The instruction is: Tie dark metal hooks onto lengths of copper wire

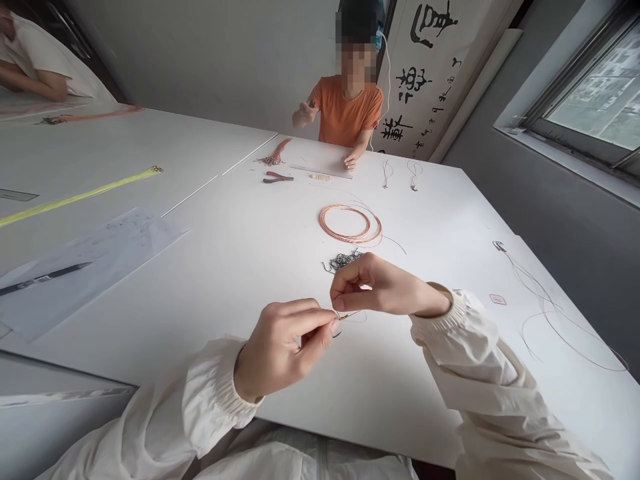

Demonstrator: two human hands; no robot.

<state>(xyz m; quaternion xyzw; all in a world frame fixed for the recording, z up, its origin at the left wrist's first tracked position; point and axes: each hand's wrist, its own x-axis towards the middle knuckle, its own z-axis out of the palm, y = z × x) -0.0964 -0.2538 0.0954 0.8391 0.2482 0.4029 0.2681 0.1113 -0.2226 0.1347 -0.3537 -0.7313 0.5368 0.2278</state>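
Note:
My left hand [290,337] is closed in a pinch on a small fish hook [337,335], whose dark curved end sticks out below the fingertips. A thin copper-coloured line [353,313] is wound about the hook's shank at the fingertips. Just above and to the right, my right hand [377,283] is curled closed on this line, though the fingers hide the exact grip. Behind my right hand lies a pile of dark hooks [342,260]. Farther back rests a coil of copper-coloured line [323,227].
Red-handled pliers [278,177], a bundle of orange line [274,155] and a ruler [320,172] lie before a person in orange [347,107]. Hooked lines [540,293] lie at right. Paper [95,267] with a pen-like tool [47,277] lies at left, near a yellow bundle [85,193].

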